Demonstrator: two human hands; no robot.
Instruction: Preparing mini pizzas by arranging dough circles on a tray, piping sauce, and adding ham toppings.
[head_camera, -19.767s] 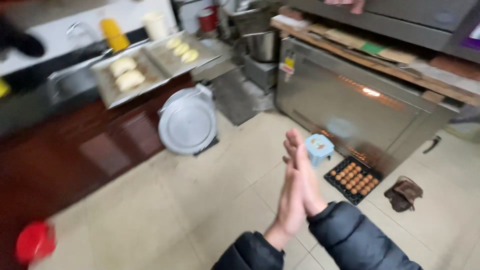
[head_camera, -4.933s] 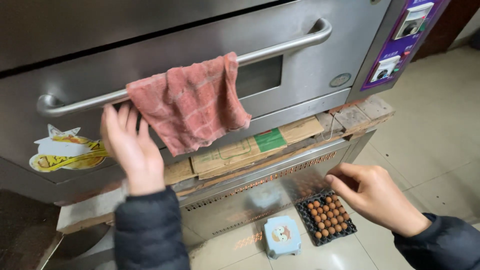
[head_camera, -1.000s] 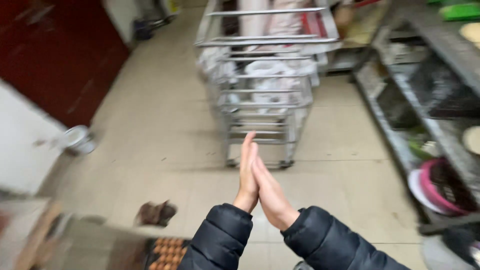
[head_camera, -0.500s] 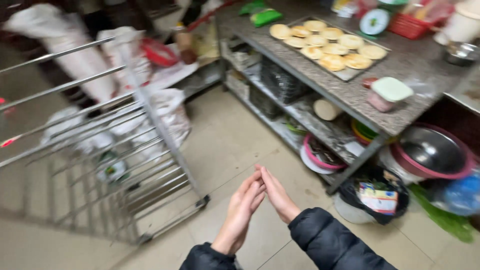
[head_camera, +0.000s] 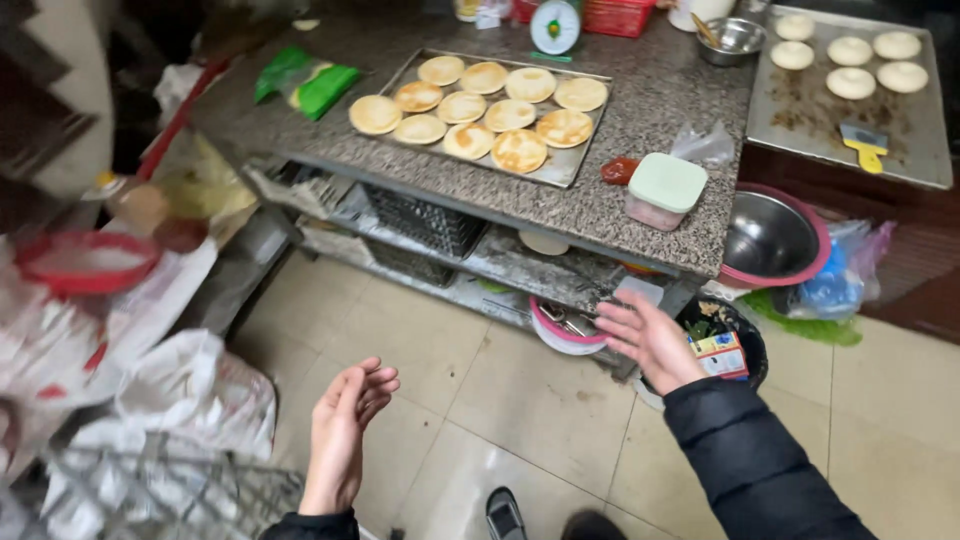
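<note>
Left hand (head_camera: 345, 425) is hovering empty, fingers spread, over floor. Right hand (head_camera: 650, 340) is also spreading empty, sitting nearer the pink-rimmed bowl (head_camera: 562, 328) just left of it. Baking tray (head_camera: 575, 165) of flatbreads is lying farther up, long axis left-right.

speckled grey counter (head_camera: 640, 120) | golden flatbreads (head_camera: 490, 105) (browned patches) | mint-green box lid (head_camera: 667, 182)

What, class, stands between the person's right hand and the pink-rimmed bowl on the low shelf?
Nothing visible. The right hand, open, hovers beside the pink-rimmed bowl with only open air between; the left hand is apart, over the floor.
</note>
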